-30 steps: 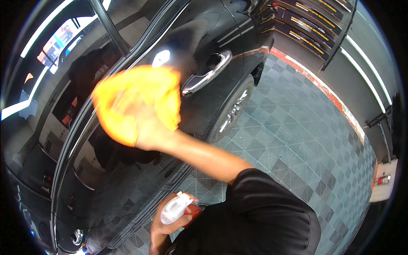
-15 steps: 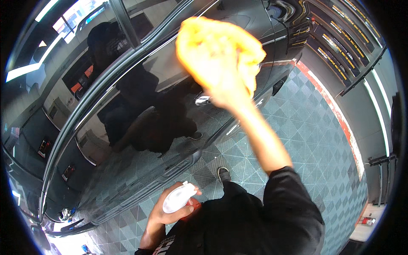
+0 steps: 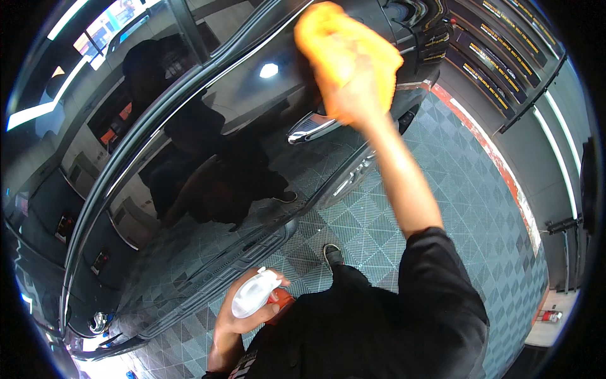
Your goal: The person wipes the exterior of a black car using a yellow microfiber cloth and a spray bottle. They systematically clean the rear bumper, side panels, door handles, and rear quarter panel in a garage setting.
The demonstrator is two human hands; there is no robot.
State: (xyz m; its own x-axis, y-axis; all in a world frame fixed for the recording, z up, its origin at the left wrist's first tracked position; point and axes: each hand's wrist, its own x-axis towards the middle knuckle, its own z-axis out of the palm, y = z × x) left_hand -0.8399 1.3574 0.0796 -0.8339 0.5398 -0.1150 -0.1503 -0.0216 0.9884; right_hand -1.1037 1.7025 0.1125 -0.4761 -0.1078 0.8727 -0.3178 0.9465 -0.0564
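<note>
**Cloth high on the door, spray bottle idle below**

The right hand (image 3: 353, 95) is stretched up and away to the far side of the black car door (image 3: 208, 208), pressing a bunched orange microfibre cloth (image 3: 344, 47) against the glossy panel just above the chrome door handle (image 3: 312, 128). The hand is blurred, so I cannot tell how its fingers lie; it looks as though they are closed into the cloth from behind. Low and near, close to the person's chest, the left hand (image 3: 243, 316) grips a spray bottle (image 3: 255, 294) with a white trigger head and a red body, fingers curled round the neck and thumb laid along the top.

What I would worry about from here: the cloth is wadded, not folded flat, so a loose flap could catch on the handle or drag grit across the paint, and on a finish this mirror-like any scratch or smear would show. The arm is at full reach, which makes pressure uneven, so streaks seem likely near the window trim (image 3: 158, 126). The bottle's nozzle sits near the dark sleeve (image 3: 435, 297) and the lower sill; a careless squeeze could mist clothing or the grey tiled floor (image 3: 454, 208), leaving it slick beside the shoe (image 3: 332, 254).
</note>
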